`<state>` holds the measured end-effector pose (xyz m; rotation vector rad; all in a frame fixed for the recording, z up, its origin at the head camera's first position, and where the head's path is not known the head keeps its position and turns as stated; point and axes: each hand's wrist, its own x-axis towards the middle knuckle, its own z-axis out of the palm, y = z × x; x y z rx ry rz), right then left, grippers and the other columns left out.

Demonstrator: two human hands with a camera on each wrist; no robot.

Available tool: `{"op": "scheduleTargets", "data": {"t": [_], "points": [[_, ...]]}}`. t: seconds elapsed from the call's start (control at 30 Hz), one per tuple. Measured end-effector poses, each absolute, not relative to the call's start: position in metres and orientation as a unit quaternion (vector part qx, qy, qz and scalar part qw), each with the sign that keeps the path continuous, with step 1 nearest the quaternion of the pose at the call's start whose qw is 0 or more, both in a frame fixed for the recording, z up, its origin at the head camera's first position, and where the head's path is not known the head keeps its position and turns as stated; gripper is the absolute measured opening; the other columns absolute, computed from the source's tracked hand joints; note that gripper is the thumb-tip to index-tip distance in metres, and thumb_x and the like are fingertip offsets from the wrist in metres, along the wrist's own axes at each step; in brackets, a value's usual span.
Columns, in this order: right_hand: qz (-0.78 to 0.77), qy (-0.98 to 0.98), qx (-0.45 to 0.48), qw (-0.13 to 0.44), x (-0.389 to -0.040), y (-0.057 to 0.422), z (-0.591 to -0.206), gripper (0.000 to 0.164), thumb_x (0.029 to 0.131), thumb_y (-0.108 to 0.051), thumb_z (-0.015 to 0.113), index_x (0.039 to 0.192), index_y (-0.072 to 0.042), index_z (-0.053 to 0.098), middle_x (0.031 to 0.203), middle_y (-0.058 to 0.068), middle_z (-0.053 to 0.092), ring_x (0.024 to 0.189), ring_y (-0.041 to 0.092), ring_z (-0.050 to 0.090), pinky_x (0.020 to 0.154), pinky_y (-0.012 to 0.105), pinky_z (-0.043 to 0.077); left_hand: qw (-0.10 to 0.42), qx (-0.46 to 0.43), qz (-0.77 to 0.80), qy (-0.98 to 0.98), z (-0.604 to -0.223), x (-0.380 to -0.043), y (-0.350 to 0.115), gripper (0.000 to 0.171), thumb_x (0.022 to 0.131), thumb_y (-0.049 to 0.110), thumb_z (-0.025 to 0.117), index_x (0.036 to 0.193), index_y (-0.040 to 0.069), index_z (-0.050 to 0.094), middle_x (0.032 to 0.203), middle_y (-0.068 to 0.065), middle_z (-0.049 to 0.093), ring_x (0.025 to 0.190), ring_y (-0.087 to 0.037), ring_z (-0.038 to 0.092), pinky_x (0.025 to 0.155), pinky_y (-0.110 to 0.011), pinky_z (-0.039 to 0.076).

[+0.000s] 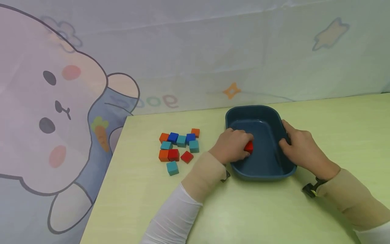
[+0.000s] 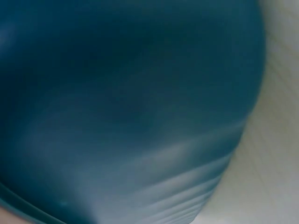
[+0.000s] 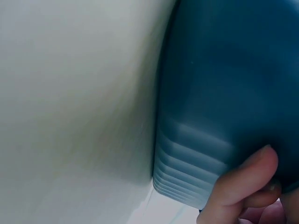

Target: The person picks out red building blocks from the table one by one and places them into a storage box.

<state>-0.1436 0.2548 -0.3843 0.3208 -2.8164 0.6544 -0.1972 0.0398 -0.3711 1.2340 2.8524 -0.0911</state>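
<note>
A dark blue rectangular basin [image 1: 263, 135] with rounded corners stands on the table. Over its left rim reaches my left hand [image 1: 233, 145], pinching a red cube [image 1: 248, 147] low inside the basin. My right hand [image 1: 300, 149] grips the basin's right rim, thumb inside and fingers on the outer side. In the right wrist view, fingers [image 3: 247, 179] lie against the ribbed outer wall. The left wrist view is filled mostly by the basin's outer wall [image 2: 140, 116]; the cube is hidden there.
Left of the basin lies a loose group of cubes: orange [image 1: 163, 155], red [image 1: 187, 157], teal [image 1: 172, 168] and blue [image 1: 173, 138], several in all. Behind the pale yellow-green table [image 1: 259, 210] hangs a printed cloth [image 1: 198, 51] with a cartoon animal.
</note>
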Motion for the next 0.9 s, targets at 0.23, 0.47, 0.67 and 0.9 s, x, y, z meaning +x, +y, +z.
{"op": "scheduleTargets", "data": {"t": [0.23, 0.47, 0.67, 0.9], "points": [[0.224, -0.962, 0.106, 0.113, -0.144, 0.254, -0.384, 0.058, 0.090, -0.001, 0.048, 0.142, 0.020, 0.034, 0.048, 0.000, 0.036, 0.040, 0.012, 0.032, 0.043, 0.027, 0.028, 0.000, 0.401, -0.032, 0.915, -0.370, -0.196, 0.038, 0.046, 0.090, 0.045, 0.065, 0.130, 0.024, 0.059, 0.114, 0.007, 0.069, 0.098, -0.007, 0.061, 0.088, -0.028, 0.047], [0.222, -0.964, 0.101, 0.110, -0.144, 0.253, -0.383, 0.057, 0.090, -0.002, 0.048, 0.142, 0.020, 0.034, 0.049, 0.002, 0.038, 0.039, 0.012, 0.033, 0.043, 0.027, 0.028, -0.020, 0.415, 0.089, 0.905, -0.362, -0.196, 0.030, 0.045, 0.091, 0.041, 0.066, 0.130, 0.021, 0.060, 0.116, 0.003, 0.065, 0.094, -0.009, 0.060, 0.084, -0.021, 0.051], [0.224, -0.963, 0.103, 0.106, -0.144, 0.252, -0.383, 0.058, 0.091, -0.002, 0.047, 0.142, 0.020, 0.033, 0.047, 0.001, 0.037, 0.039, 0.013, 0.033, 0.043, 0.027, 0.028, -0.053, 0.410, 0.153, 0.898, -0.347, -0.194, 0.008, 0.039, 0.093, 0.038, 0.064, 0.128, 0.020, 0.062, 0.123, 0.001, 0.062, 0.108, -0.011, 0.059, 0.092, -0.024, 0.050], [0.223, -0.964, 0.100, 0.102, -0.142, 0.252, -0.381, 0.058, 0.091, -0.002, 0.045, 0.143, 0.019, 0.032, 0.047, 0.002, 0.037, 0.040, 0.013, 0.033, 0.044, 0.027, 0.029, -0.097, 0.394, 0.161, 0.900, -0.326, -0.191, -0.026, 0.031, 0.094, 0.032, 0.065, 0.122, 0.019, 0.067, 0.116, 0.001, 0.067, 0.103, -0.012, 0.063, 0.083, -0.025, 0.054]]}}
